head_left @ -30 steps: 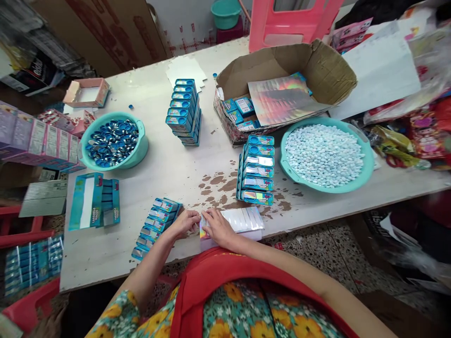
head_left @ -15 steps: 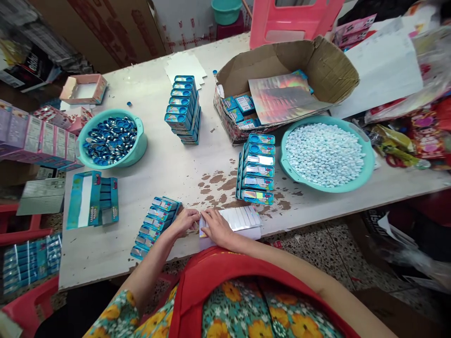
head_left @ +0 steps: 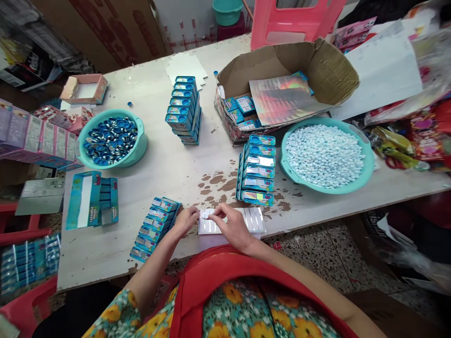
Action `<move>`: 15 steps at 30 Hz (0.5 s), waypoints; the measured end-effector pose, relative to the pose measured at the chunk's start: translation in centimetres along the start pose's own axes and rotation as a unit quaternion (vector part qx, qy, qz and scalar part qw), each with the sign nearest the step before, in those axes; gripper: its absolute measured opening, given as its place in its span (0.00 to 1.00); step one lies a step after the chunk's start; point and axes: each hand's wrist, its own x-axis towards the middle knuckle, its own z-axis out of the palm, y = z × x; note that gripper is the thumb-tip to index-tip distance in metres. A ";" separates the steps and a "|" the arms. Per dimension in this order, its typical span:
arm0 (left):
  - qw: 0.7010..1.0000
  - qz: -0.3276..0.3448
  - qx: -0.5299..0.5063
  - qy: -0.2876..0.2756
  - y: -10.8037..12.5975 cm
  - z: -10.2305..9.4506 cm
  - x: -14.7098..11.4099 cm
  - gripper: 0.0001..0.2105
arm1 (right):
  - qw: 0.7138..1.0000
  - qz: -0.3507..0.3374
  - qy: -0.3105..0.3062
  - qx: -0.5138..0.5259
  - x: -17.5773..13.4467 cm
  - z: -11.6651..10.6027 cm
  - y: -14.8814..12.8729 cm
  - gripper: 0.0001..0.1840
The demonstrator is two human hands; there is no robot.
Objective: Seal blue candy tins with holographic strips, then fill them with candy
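A sheet of silvery sticker strips [head_left: 254, 218] lies at the table's front edge, in front of my body. My right hand [head_left: 234, 227] is over the sheet, thumb and forefinger pinched on a thin sticker strip near its left part. My left hand [head_left: 186, 220] is closed at the sheet's left edge, fingertips pressed together; what they hold is too small to tell. Just left of it stands a slanted row of blue candy boxes [head_left: 155, 225] with shiny strips on top. Another row of blue boxes [head_left: 259, 171], some with strips, stands beyond the sheet.
A teal basin of white candies [head_left: 326, 155] stands at right, and a basin of blue-and-silver caps [head_left: 111, 141] at left. Behind are a cut cardboard box [head_left: 225, 117] and stacked blue boxes [head_left: 183, 110]. A blue display box [head_left: 84, 199] sits at left.
My right hand has lifted from lying flat on the sheet into a pinch and shifted slightly right. More of the sheet's left part shows. My left hand has barely moved.
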 end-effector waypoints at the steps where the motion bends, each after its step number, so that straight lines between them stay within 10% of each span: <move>1: 0.999 0.026 -0.005 0.042 1.0 -0.4 -0.4 0.13 | 0.999 0.010 0.025 0.029 0.1 -1.1 -1.1 0.07; 3: 0.987 0.112 -0.086 0.081 3.6 -1.1 -1.6 0.19 | 0.995 0.021 0.066 0.070 0.4 -3.0 -2.9 0.07; 6: 0.945 0.222 -0.234 -0.048 8.3 -1.8 -3.4 0.24 | 0.989 0.026 0.115 0.087 0.7 -5.1 -4.6 0.08; 9: 0.934 0.211 -0.254 -0.134 12.2 -1.7 -4.1 0.15 | 0.983 0.038 0.162 0.076 1.1 -6.2 -4.7 0.07; 15: 0.944 0.225 -0.200 -0.133 18.0 -2.0 0.0 0.15 | 0.941 0.039 0.335 0.025 4.4 -9.1 -2.5 0.10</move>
